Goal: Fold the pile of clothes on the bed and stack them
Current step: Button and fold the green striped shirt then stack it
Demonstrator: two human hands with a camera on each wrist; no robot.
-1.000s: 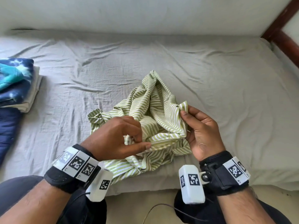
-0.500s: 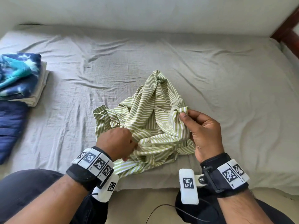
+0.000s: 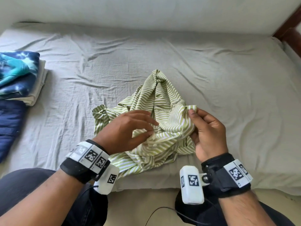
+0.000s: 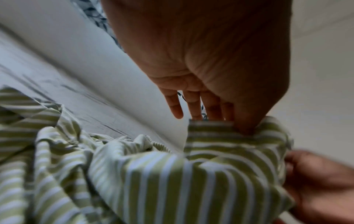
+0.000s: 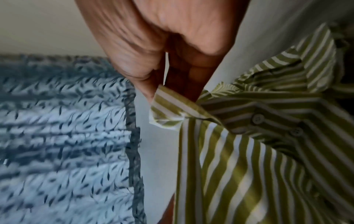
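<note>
Between the two sets of fingers, crumpled on the bed (image 3: 228,70) near its front edge: shirt (image 3: 162,111), green and white stripes, bunched into a heap with a peak on the side away from the fingers. Unfolded, sleeves and body twisted together.

On the right hand (image 3: 210,132): fingers (image 5: 145,84) pressed together on a shirt corner, thumb on one face and forefinger on the other, pinching it and lifting it clear of the heap. Other fingers curled loosely behind. Just beside that pinch, in the right wrist view, two buttons (image 5: 257,118) on a placket below the raised corner.

On the left hand (image 3: 125,131): fingers (image 4: 193,106) nearly straight and a little spread, palm down, low over the middle of the heap, blurred by motion in the head view. Fingertips at the raised striped edge in the left wrist view; thumb tip against or just behind that cloth, cannot tell which. No clear grip on anything.

Well to the left of the left fingers, near the bed's left edge: stack (image 3: 19,75) of folded clothes, blue tie-dye piece on top, pale pieces beneath. Just in front of it, touching it: navy garment (image 3: 8,124), partly out of view.

Beyond the right fingers, in the right wrist view only: cloth (image 5: 57,136) with a pale ground and small dark leaf marks, blurred, apart from the shirt.

Under everything: grey sheet, wrinkled.
</note>
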